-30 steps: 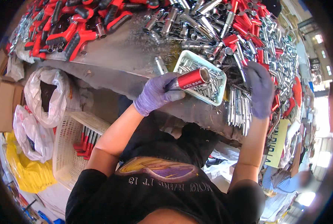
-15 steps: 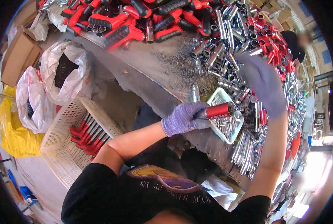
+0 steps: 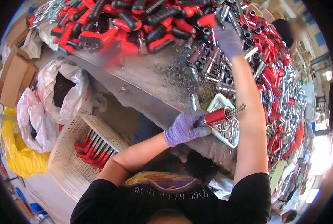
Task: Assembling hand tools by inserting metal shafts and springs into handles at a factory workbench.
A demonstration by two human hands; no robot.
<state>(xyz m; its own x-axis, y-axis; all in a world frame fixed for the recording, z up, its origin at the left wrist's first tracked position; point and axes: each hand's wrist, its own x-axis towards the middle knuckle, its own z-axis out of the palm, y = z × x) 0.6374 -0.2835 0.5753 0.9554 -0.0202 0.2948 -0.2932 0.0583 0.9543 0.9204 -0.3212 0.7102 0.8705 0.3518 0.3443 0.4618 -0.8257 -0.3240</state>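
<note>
My left hand (image 3: 187, 128), in a purple knitted glove, is closed round a short red metal tube (image 3: 216, 117) with a shiny open end pointing right. A thin coil spring (image 3: 241, 108) sticks out of that end, in front of my right forearm. My right hand (image 3: 229, 40), gloved too, reaches far out over the heap of metal tubes. Its fingers meet a red and black handle (image 3: 208, 20) at the heap's upper edge. Blur and overlap hide whether they grip it. Below the red tube is a pale green tray (image 3: 236, 142) of small metal pins.
Red and black handles (image 3: 162, 18) lie piled along the far side of the bench (image 3: 136, 71). Red and chrome tubes (image 3: 271, 74) cover its right side. At lower left, a white plastic crate (image 3: 65, 149) holds several red-handled tools, with plastic sacks (image 3: 47, 89) beside it.
My right hand has swung away from me and left, to the handles at the heap's edge. A spring now shows at the red tube's mouth. My left hand keeps its hold.
</note>
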